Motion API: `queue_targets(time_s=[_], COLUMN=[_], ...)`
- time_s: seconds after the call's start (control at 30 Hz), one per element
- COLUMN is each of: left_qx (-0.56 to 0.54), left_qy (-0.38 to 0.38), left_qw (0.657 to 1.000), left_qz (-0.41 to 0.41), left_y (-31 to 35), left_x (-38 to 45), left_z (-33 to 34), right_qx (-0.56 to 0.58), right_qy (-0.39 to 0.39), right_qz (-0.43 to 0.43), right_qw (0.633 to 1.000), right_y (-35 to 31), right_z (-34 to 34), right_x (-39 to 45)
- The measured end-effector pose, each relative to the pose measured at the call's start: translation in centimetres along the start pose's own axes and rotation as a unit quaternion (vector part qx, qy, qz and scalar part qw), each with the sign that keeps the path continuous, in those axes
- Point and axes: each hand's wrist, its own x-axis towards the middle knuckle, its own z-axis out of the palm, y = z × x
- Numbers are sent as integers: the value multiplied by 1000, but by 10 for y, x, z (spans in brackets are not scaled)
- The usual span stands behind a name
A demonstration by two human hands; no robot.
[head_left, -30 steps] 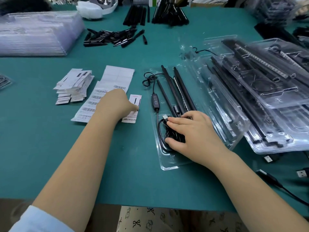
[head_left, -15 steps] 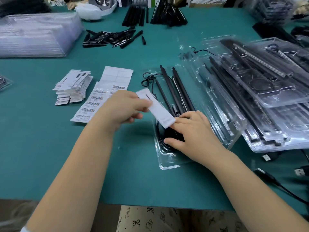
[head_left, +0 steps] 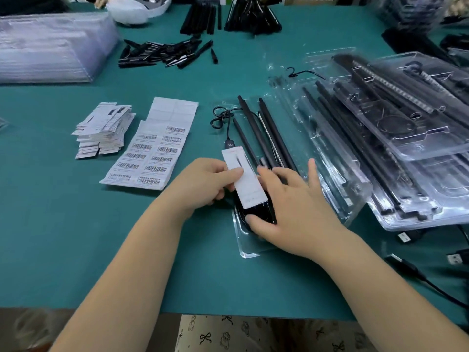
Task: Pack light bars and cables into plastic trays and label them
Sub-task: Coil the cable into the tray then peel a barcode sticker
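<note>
A clear plastic tray [head_left: 247,246] lies in front of me on the green table, with black light bars [head_left: 256,130] along it and a coiled black cable [head_left: 253,212] at its near end. My left hand [head_left: 205,182] pinches a white paper card [head_left: 245,177] and holds it over the cable and its inline controller. My right hand [head_left: 289,207] lies flat on the coil, fingers spread, pressing it into the tray. The cable's far loop [head_left: 219,116] spills over the tray's left edge.
A barcode label sheet [head_left: 154,151] and a stack of white cards [head_left: 102,130] lie left of the tray. Filled trays [head_left: 396,138] are piled at the right, empty trays [head_left: 48,47] at the far left. Black parts [head_left: 165,53] lie at the back, loose USB plugs [head_left: 406,237] at the right.
My left hand picked the white card up from beside the label sheet and carried it right, over the tray. My right hand stayed on the coiled cable.
</note>
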Motion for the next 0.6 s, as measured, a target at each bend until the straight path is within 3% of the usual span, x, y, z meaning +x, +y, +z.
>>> queue_targets(time_s=[0.13, 0.3, 0.43, 0.53, 0.6], left_qx=[-36, 174, 228, 254, 303], left_qy=[0, 70, 120, 172, 133], left_qw=[999, 982, 966, 945, 927], left_qz=[3, 22, 25, 118, 175], left_y=[0, 1, -1, -4, -8], left_x=[0, 2, 0, -5, -6], left_z=[2, 20, 24, 22, 23], right_qx=[11, 88, 94, 31, 1], right_qy=[-5, 0, 50, 126, 187], right_qz=[7, -2, 0, -43, -69], right_qw=[1000, 996, 994, 991, 980], right_y=[-4, -3, -2, -2, -5], right_z=[-3, 0, 6, 9, 10], right_x=[-1, 1, 4, 5, 6])
